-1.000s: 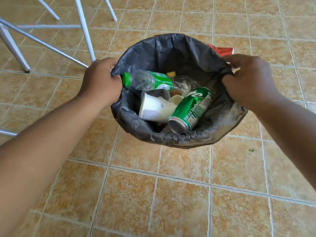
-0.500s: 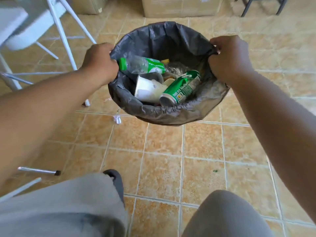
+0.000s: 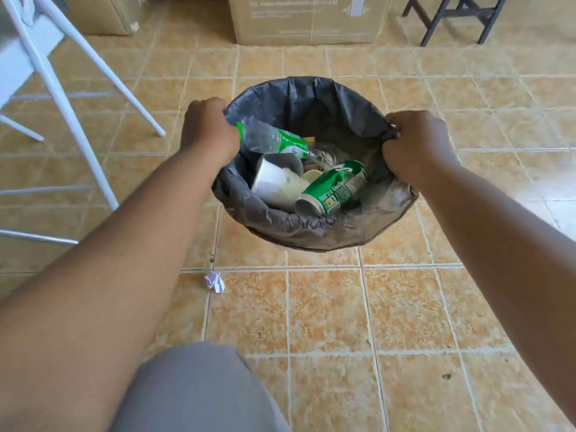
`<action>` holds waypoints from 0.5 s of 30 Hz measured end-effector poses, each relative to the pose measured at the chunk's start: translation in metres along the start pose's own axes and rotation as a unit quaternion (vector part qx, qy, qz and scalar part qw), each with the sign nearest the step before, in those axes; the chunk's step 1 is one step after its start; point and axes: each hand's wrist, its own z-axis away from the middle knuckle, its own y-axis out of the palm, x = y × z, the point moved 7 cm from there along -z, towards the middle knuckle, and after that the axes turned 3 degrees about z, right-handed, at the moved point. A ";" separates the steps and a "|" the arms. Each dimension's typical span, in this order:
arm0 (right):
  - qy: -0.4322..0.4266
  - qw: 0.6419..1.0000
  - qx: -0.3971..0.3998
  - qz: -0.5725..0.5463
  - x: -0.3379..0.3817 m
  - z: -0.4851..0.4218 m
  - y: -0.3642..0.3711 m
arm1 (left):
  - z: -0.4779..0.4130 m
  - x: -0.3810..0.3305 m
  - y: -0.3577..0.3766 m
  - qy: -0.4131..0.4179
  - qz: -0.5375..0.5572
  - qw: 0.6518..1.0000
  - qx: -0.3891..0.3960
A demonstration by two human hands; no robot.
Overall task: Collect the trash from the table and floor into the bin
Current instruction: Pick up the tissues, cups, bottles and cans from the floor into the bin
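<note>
Bin (image 3: pixel 311 235) gripped between left hand (image 3: pixel 207 130), right hand (image 3: pixel 414 145).

Open tiled floor (image 3: pixel 327 307) is lying free near the bin (image 3: pixel 311 235); a crumpled paper (image 3: pixel 215 282) is sitting near-left, white chair legs (image 3: pixel 78 132) are crowding the left, cardboard boxes (image 3: pixel 308 20) are blocking the far side

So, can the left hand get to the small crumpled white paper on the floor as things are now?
Probably not yet. The left hand is closed in a grip on the rim of the black-lined bin. The crumpled white paper lies uncovered on the tiles near it, so it must let go first.
</note>
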 end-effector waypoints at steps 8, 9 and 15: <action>0.012 0.998 0.046 -0.038 0.058 -0.044 0.056 | -0.047 0.055 -0.011 -0.012 -0.024 0.999 -0.032; 0.011 0.997 0.056 -0.042 0.060 -0.048 0.066 | -0.051 0.062 -0.009 -0.015 -0.027 0.999 -0.036; -0.063 0.993 0.094 -0.040 0.083 -0.093 0.117 | -0.061 0.104 0.001 -0.059 -0.070 0.995 -0.038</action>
